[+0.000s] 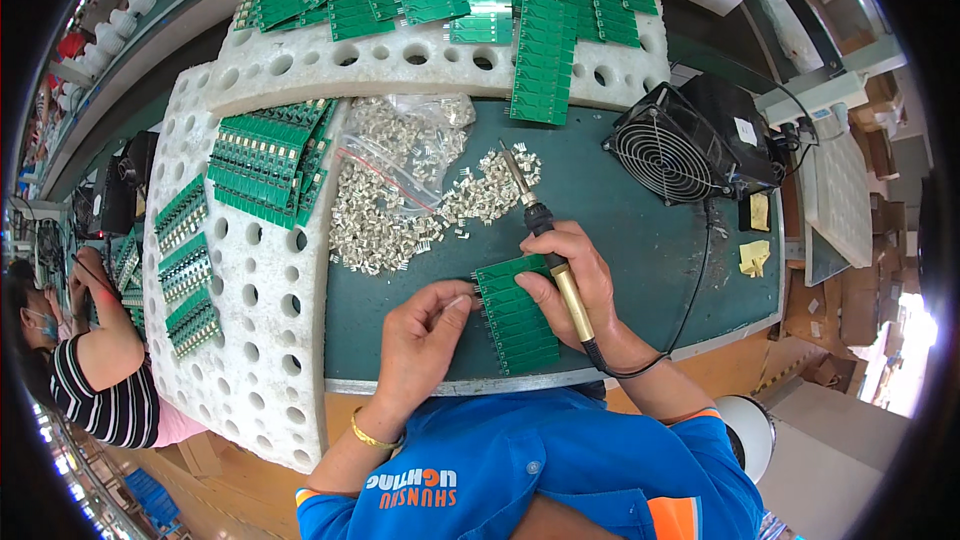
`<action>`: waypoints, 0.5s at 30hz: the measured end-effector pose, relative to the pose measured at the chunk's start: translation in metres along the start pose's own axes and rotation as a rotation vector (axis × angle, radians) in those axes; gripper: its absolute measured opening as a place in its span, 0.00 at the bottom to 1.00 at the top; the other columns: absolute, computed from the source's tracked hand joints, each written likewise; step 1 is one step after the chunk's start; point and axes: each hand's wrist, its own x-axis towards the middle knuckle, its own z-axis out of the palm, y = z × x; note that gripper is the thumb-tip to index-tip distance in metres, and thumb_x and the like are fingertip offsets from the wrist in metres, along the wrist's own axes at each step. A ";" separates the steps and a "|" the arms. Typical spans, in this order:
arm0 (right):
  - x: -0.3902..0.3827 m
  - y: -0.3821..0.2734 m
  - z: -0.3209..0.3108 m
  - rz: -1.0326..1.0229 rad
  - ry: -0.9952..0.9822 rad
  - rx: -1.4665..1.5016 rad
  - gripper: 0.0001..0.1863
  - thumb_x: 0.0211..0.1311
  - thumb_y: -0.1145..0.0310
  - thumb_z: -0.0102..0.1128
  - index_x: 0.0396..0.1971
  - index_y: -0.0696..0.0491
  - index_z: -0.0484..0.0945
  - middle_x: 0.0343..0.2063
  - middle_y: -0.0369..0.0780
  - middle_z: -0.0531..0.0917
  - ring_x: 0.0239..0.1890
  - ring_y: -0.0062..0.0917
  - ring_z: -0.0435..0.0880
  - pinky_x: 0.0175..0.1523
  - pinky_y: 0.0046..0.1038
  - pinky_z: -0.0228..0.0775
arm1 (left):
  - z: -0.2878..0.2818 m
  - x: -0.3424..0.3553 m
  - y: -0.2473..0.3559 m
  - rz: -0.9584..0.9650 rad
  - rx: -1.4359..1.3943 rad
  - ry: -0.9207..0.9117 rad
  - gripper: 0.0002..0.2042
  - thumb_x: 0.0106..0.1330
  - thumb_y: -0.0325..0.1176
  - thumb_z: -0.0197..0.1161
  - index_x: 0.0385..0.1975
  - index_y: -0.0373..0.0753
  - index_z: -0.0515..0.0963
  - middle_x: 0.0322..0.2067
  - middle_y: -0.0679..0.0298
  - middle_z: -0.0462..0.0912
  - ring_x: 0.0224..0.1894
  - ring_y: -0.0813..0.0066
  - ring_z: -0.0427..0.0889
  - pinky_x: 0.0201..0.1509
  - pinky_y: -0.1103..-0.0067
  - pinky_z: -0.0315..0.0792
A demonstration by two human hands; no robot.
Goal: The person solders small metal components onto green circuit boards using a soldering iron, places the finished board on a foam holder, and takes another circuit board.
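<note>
Blue shirt nearest; left fingers bunched together at green board; right fingers clamped round soldering iron.

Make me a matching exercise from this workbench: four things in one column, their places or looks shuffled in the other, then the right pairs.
Column one
1. Soldering iron
2. Fan
3. Clear plastic bag
4. Left foam board

Column two
A. White, with round holes through it
B. Held in the right hand
C. Black, with a round grille
D. Among loose small silvery parts

Right pairs: 1-B, 2-C, 3-D, 4-A
</note>
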 end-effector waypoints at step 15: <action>-0.001 0.004 0.004 0.007 -0.032 -0.039 0.20 0.53 0.77 0.68 0.46 0.53 0.75 0.37 0.47 0.77 0.33 0.41 0.78 0.39 0.34 0.73 | 0.001 0.022 0.009 -0.097 -0.251 -0.006 0.06 0.70 0.29 0.62 0.40 0.34 0.80 0.30 0.75 0.80 0.28 0.94 0.71 0.30 0.92 0.62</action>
